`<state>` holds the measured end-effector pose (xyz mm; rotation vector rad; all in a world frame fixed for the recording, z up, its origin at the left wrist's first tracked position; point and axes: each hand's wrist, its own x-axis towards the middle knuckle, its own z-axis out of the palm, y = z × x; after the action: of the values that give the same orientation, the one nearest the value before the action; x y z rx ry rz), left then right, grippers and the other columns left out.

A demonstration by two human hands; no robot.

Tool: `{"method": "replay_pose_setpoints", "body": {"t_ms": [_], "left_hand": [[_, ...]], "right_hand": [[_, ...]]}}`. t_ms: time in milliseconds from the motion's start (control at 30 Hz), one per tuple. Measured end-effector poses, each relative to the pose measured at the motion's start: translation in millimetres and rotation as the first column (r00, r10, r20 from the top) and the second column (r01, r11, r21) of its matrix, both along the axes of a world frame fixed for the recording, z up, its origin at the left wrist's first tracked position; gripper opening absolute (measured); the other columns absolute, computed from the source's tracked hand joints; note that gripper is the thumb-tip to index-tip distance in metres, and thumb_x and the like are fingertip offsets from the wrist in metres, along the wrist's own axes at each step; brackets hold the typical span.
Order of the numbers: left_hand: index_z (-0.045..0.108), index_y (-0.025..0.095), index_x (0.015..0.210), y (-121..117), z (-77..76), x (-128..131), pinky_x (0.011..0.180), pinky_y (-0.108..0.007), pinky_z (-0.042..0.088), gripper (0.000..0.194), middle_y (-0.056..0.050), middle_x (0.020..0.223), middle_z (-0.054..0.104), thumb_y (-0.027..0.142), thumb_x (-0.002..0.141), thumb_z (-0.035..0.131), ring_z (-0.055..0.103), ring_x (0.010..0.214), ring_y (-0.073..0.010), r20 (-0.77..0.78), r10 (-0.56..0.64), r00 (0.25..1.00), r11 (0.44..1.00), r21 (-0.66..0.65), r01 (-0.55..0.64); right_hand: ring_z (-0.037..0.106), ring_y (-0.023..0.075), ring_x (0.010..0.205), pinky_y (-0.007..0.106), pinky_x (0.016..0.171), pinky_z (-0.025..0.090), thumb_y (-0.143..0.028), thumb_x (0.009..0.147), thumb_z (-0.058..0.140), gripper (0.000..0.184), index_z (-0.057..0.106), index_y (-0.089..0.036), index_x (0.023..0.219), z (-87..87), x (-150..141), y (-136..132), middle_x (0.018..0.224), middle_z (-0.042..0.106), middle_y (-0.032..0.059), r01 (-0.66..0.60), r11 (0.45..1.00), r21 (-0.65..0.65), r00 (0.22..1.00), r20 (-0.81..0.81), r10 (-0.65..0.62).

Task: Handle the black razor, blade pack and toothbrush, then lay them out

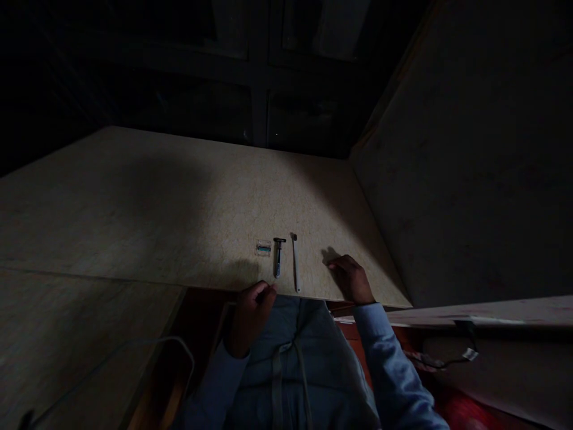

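A dark-handled razor lies on the tabletop, its head pointing away from me. To its right is a toothbrush with a pale handle and dark bristles, lying almost parallel. Left of the razor sits a small clear case with a teal and dark strip inside, perhaps a blade cartridge. My left hand is at the table's front edge, just below the razor, its fingers curled in and nothing visible in them. My right hand rests on the table right of the toothbrush, fingers loosely bent and holding nothing visible.
The pale patterned table runs back to a dark window. A wall borders it on the right. At lower left, a cable loops beside a second pale surface. Light is dim.
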<state>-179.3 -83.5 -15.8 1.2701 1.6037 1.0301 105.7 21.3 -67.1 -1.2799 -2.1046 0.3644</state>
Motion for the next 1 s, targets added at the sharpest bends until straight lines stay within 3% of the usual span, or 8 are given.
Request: {"method": "replay_pose_setpoints", "body": {"t_ms": [167,267,367,500,767,1000], "left_hand": [[0.039,0.019,0.061,0,-0.3,-2,0.057,-0.024,0.032,0.042,0.004,0.058,0.034,0.052,0.086,0.047,0.037,0.059,-0.0108,-0.013,0.009,1.000,1.000,0.005,-0.009],[0.038,0.019,0.060,2,2.3,-4,0.057,-0.024,0.032,0.042,0.004,0.058,0.034,0.051,0.086,0.048,0.037,0.059,-0.0108,-0.019,0.028,0.999,0.999,0.024,-0.027],[0.038,0.020,0.060,4,3.2,-8,0.057,-0.024,0.032,0.041,0.004,0.057,0.033,0.050,0.086,0.048,0.036,0.057,-0.0108,-0.037,0.055,0.998,0.998,0.031,-0.054],[0.039,0.019,0.060,8,0.2,-14,0.058,-0.024,0.032,0.041,0.004,0.057,0.035,0.050,0.086,0.048,0.038,0.059,-0.0110,-0.066,0.064,0.996,0.998,0.023,-0.062],[0.044,0.018,0.062,12,-11.2,-23,0.059,-0.024,0.033,0.041,0.004,0.058,0.038,0.050,0.087,0.048,0.040,0.060,-0.0110,-0.109,0.082,0.991,0.996,0.029,-0.079],[0.043,0.019,0.061,32,-5.7,-30,0.055,-0.024,0.031,0.041,0.004,0.056,0.033,0.049,0.088,0.051,0.034,0.056,-0.0100,-0.041,0.122,0.992,0.984,0.135,-0.116]], "right_hand": [[0.065,0.0189,0.059,0.027,0.054,0.031,-0.041,0.104,0.037,0.041,0.069,-0.016,0.098,6.6,-8,-1,0.071,0.070,0.0087,0.192,0.981,-0.026,0.932,0.319,-0.174],[0.064,0.0196,0.057,0.028,0.054,0.027,-0.048,0.106,0.025,0.056,0.068,-0.016,0.091,9.9,-12,-3,0.067,0.069,0.0100,0.226,0.974,0.003,0.898,0.388,-0.210],[0.063,0.0198,0.057,0.028,0.054,0.028,-0.058,0.104,0.019,0.065,0.067,-0.018,0.088,11.8,-12,-6,0.066,0.068,0.0089,0.203,0.979,-0.010,0.915,0.359,-0.186],[0.064,0.0197,0.062,0.028,0.056,0.031,-0.067,0.100,0.025,0.065,0.067,-0.019,0.087,15.2,-11,-12,0.070,0.069,0.0071,0.162,0.985,-0.051,0.947,0.288,-0.141],[0.068,0.0207,0.077,0.028,0.065,0.042,-0.061,0.101,0.036,0.055,0.072,-0.021,0.092,15.8,-9,-16,0.086,0.074,0.0074,0.119,0.989,-0.087,0.980,0.171,-0.102],[0.067,0.0198,0.069,0.028,0.060,0.041,-0.057,0.100,0.042,0.049,0.073,-0.021,0.091,14.8,-10,-15,0.080,0.073,0.0069,0.160,0.982,-0.103,0.983,0.109,-0.149]]}}
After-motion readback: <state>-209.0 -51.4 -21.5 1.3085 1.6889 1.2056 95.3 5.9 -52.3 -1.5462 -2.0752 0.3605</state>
